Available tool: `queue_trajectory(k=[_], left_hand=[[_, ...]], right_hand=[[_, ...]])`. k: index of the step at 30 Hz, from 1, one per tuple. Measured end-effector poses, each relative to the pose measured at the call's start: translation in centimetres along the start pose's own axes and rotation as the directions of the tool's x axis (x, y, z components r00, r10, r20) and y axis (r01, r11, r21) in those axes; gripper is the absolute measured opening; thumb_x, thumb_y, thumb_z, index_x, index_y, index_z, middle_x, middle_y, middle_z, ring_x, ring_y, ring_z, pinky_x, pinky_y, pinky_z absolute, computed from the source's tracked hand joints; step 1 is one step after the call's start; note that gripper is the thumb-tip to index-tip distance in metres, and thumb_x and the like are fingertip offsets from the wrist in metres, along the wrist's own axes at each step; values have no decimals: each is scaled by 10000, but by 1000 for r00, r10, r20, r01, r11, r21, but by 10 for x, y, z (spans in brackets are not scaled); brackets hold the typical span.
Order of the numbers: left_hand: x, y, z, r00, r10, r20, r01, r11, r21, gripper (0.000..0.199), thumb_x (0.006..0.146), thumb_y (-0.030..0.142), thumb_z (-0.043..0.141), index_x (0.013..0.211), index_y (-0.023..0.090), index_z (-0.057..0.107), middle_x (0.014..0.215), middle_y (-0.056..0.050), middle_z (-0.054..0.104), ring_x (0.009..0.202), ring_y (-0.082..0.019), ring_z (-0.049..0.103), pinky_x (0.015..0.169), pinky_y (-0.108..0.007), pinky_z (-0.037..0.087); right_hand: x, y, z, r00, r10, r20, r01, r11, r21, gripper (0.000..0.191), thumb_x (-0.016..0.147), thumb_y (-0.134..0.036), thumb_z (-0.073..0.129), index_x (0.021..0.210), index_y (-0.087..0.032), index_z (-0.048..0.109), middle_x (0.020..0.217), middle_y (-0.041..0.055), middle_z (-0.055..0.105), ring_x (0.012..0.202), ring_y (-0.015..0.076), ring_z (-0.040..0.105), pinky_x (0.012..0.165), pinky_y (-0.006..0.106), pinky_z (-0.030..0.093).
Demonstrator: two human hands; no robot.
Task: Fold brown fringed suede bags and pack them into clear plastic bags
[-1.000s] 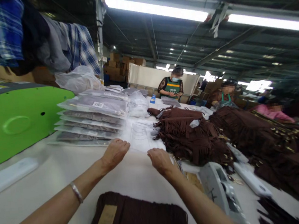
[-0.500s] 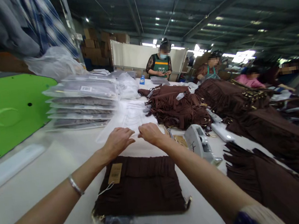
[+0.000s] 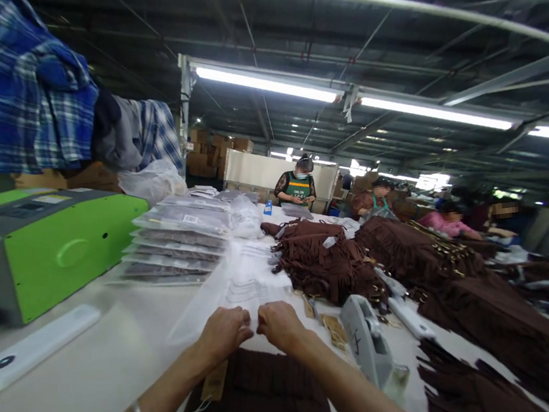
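Observation:
My left hand [image 3: 225, 334] and my right hand [image 3: 279, 324] are close together, fingers curled in pinches at the near edge of a stack of clear plastic bags [image 3: 251, 281]. Whatever thin edge they pinch is too small to make out. Below them lies a folded dark brown fringed item [image 3: 261, 399], partly hidden by my forearms. Its tan paper tag [image 3: 215, 379], on a white string, is beside my left wrist. A grey tape dispenser [image 3: 366, 341] stands right of my right hand.
Packed bags [image 3: 179, 240] are piled at left, beside a green and grey machine [image 3: 76, 252] and a white bar-shaped device [image 3: 42, 345]. Brown fringed items [image 3: 327, 259] are heaped at right. A person in a green apron [image 3: 299, 186] is across the table.
The view has tilted up, showing more ceiling lights and the blue plaid cloth. Both hands appear lower in the picture, still close together, and the folded brown item is now cut off at the bottom.

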State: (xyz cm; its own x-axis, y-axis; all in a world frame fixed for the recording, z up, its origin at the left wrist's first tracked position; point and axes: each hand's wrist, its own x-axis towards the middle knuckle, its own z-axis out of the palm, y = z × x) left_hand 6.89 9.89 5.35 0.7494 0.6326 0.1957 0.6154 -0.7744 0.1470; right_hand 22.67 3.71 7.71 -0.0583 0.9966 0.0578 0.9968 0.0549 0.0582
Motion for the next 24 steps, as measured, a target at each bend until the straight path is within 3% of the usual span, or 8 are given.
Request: queue_trajectory(k=[6,9,17,21,24], left_hand=[[-6,-3,11,995,-102,8,102,993,-59,215,873,236,464,856,230,678,873,-48,726,867,-234,675,690,-295,453],[-7,-2,15,990,-135,-36,132,989,-72,211,888,208,428,910,215,638,902,-45,713,881,-217,661,707,-290,445],[-3,10,13,986,-115,-117,111,993,-42,264,941,125,294,990,209,539,996,-38,645,919,-174,619,762,-266,437],[-5,8,12,993,-90,-79,89,996,-13,185,938,174,369,1019,220,529,1016,-35,641,907,-188,638,725,-268,452],[-6,7,12,996,-78,-46,78,997,-13,117,886,182,482,976,224,544,998,-28,654,936,-199,639,751,-271,460]], right_hand=[[-4,-6,-3,999,47,17,-48,998,42,223,828,-430,633,876,-228,713,876,54,745,846,207,687,661,256,447],[-4,-9,-3,998,65,-17,-64,997,43,218,887,-352,533,941,-217,696,932,63,735,887,200,678,703,262,453],[-2,-10,2,989,132,-62,-133,991,-5,223,865,-173,490,1002,-179,665,1006,108,706,908,228,679,744,311,488],[-2,-2,5,987,155,-27,-156,988,-20,206,860,-266,541,963,-181,698,945,123,729,907,243,683,747,317,498],[-3,0,6,990,139,-15,-139,989,-41,200,856,-230,535,933,-180,712,927,127,735,899,244,689,751,320,503]])
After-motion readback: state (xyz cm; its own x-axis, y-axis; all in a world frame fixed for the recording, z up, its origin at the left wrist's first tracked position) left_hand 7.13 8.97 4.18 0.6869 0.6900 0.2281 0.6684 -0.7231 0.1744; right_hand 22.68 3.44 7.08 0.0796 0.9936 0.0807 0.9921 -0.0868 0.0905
